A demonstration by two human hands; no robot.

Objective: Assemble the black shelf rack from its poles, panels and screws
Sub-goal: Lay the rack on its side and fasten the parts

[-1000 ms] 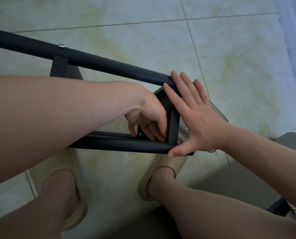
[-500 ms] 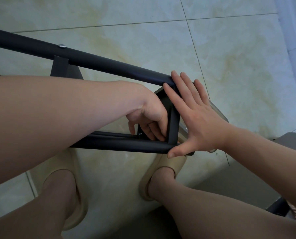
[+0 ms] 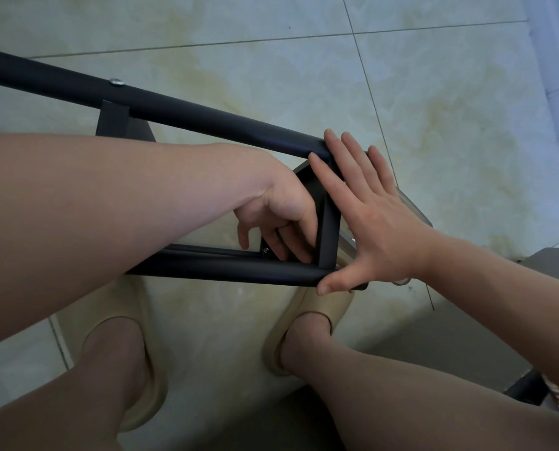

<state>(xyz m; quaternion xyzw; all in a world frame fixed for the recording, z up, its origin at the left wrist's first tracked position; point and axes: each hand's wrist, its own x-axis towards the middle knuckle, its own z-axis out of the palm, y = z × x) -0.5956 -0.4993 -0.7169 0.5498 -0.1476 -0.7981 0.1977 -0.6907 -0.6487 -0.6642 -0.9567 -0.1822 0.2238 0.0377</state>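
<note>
The black rack lies on its side across my knees. Its far pole (image 3: 206, 115) runs from upper left to centre and carries a silver screw head (image 3: 117, 82). A near pole (image 3: 239, 270) runs below it, and a short crossbar (image 3: 329, 236) joins their ends. My left hand (image 3: 281, 219) reaches between the poles, fingers curled at a small screw (image 3: 266, 250) in the inner corner; whatever it pinches is hidden. My right hand (image 3: 366, 219) lies flat with fingers spread against the frame's end, thumb on the near pole's tip.
A black panel bracket (image 3: 114, 122) hangs from the far pole at left. My feet in beige slippers (image 3: 317, 307) stand on the pale tiled floor (image 3: 450, 125). A grey surface (image 3: 466, 336) lies at the right, with a dark object (image 3: 528, 385) at its lower edge.
</note>
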